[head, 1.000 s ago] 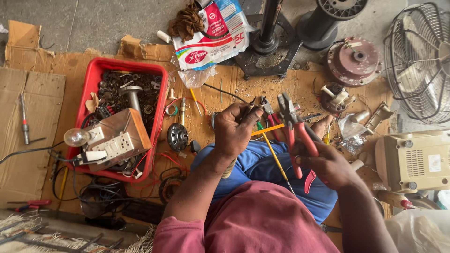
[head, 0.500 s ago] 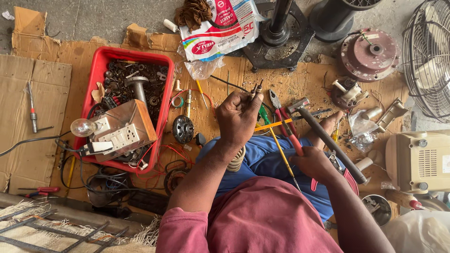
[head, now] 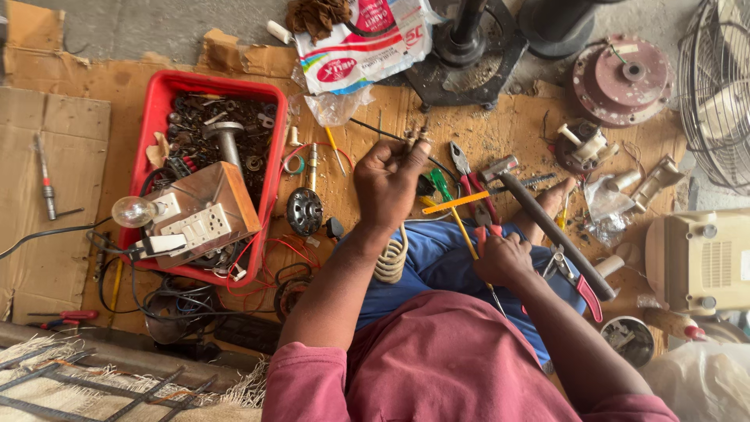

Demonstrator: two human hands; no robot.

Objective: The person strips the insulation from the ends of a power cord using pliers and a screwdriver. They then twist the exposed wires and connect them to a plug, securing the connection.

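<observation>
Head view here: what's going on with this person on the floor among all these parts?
A person sits on cardboard among fan parts. The left hand is raised, pinching a small metal part at its fingertips. The right hand rests by the knee on red-handled pliers, beside a hammer. A red tray of scrap hardware sits to the left.

Tray (head: 152, 117) left of my left hand (head: 391, 184) w/ switchboard (head: 205, 215) in it; hammer (head: 547, 227) right of my right hand (head: 504, 258); pliers (head: 471, 184) btwn.
</observation>
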